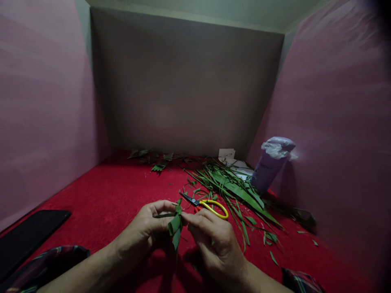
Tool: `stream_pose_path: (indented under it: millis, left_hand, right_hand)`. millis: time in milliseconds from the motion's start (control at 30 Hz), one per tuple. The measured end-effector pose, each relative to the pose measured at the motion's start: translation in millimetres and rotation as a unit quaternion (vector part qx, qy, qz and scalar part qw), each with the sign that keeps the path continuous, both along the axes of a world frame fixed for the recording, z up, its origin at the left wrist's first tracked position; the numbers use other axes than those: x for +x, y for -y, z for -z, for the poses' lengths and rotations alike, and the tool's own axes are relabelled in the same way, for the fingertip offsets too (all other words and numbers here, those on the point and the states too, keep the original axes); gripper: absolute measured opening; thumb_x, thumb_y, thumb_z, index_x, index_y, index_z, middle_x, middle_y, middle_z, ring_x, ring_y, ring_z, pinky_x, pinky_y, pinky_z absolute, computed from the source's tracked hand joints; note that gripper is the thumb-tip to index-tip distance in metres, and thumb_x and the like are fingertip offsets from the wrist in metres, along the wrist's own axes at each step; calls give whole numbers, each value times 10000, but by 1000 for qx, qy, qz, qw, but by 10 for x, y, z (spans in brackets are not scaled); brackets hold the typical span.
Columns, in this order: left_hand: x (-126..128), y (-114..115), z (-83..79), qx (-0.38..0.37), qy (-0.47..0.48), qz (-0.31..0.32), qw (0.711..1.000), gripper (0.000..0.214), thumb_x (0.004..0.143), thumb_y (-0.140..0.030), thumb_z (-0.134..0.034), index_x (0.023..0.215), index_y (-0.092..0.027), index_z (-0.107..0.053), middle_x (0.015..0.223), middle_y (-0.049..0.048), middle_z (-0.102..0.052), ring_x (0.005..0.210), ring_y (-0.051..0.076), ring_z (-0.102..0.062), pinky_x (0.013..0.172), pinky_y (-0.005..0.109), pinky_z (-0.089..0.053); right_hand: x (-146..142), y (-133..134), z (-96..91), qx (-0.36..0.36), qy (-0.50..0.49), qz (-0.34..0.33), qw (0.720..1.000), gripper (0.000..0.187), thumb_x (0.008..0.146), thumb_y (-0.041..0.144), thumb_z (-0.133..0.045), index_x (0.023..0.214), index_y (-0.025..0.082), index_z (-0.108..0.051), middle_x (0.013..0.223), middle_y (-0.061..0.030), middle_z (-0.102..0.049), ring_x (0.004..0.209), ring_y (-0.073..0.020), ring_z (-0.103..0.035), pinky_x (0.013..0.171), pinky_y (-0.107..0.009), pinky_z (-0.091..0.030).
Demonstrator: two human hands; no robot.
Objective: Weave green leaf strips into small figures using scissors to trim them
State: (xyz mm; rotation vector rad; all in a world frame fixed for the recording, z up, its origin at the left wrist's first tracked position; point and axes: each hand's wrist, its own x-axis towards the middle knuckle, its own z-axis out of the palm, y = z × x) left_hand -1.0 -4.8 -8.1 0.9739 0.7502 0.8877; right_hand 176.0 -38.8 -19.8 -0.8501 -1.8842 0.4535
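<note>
The left hand [149,221] pinches a folded green strip [174,225] above fuzzy red cloth [100,191]; the right hand [218,238], fingers curled, pinches its right edge. Just beyond: yellow-looped scissors [195,201], then long, flat leaves [238,191].

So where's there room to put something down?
There's bare red surface between the flat black thing and the left hand. Beyond the right hand it's crowded: scissors, leaf strips, purple container.

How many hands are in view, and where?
2. Left hand: lower centre, gripping the folded green leaf. Right hand: just right of it, fingertips against the leaf, nearer than the scissors. None appear hidden.
</note>
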Motion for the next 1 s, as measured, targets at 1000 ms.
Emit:
stream_pose_path:
  millis: [1000]
  left_hand:
    - [34,-35,-15,2,26,-15,1000,232,558,-130,-780,751,-127,-651,632,24,-672,485,87,-572,466,167,-432]
  right_hand:
    - [-3,7,4,44,21,-22,999,387,820,52,-417,1159,150,-576,742,-64,-514,624,-141,-483,557,-257,-402]
